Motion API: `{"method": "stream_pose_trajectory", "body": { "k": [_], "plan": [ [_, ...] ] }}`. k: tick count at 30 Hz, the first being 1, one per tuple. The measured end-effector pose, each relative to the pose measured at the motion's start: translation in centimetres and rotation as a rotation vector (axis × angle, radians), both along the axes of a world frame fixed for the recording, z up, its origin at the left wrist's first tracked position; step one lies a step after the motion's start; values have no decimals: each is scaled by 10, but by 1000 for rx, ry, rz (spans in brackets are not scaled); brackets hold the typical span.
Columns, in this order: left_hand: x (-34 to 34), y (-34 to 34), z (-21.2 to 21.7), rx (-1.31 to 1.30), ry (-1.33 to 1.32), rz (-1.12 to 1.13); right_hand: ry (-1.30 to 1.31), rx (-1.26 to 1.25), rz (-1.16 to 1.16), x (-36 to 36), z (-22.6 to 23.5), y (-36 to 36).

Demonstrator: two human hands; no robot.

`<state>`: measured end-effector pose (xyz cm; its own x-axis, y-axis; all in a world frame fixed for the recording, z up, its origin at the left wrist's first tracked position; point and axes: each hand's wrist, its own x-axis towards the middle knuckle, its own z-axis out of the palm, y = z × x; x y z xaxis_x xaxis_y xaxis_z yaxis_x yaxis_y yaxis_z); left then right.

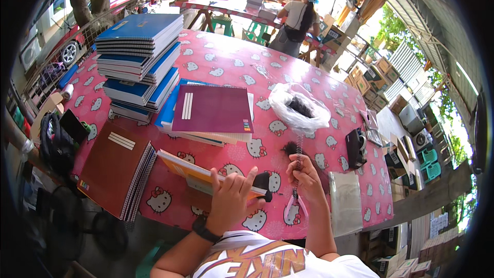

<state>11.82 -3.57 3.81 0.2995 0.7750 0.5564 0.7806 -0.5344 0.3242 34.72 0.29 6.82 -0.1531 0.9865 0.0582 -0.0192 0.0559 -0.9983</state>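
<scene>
My left hand (230, 198) grips an orange-yellow notebook (198, 175) tilted up on its edge, fingers spread along the cover. A black block-like thing (263, 181) touches the notebook's right end. To the right, my right hand (307, 177) pinches a thin dark spiral binding coil (299, 145) between thumb and fingers. Just below that hand is a pair of pliers with pink handles (303, 207); whether the hand touches it I cannot tell. Beyond the coil lies a clear plastic bag (280, 104) with dark coils (301, 106) in it.
A tall stack of blue spiral notebooks (139, 27) stands at the back left. Purple (212, 109) and brown (110, 167) notebooks lie nearer. Right are a black device (355, 148) and clear plastic sheets (346, 203) on the pink table (239, 46). A person (298, 20) stands beyond.
</scene>
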Motion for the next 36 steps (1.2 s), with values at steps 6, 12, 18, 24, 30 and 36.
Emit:
{"method": "stream_pose_trajectory", "body": {
  "k": [6, 12, 18, 24, 30, 36],
  "plan": [
    [8, 10, -4, 82, -42, 28, -201, -15, 120, -6, 6, -14],
    [16, 9, -8, 104, -79, 80, -261, -6, 111, -18, 16, -23],
    [13, 7, 1, 67, -50, 79, -376, 101, 178, -26, 24, -28],
    [-8, 16, 7, -4, -260, -199, -420, 240, 129, -26, 23, -29],
    [-10, 16, 8, 80, -231, -169, -465, 213, 108, -21, 13, -28],
    [-11, 16, 5, 78, -286, -169, -476, 242, 188, -28, 14, -26]
  ]
}}
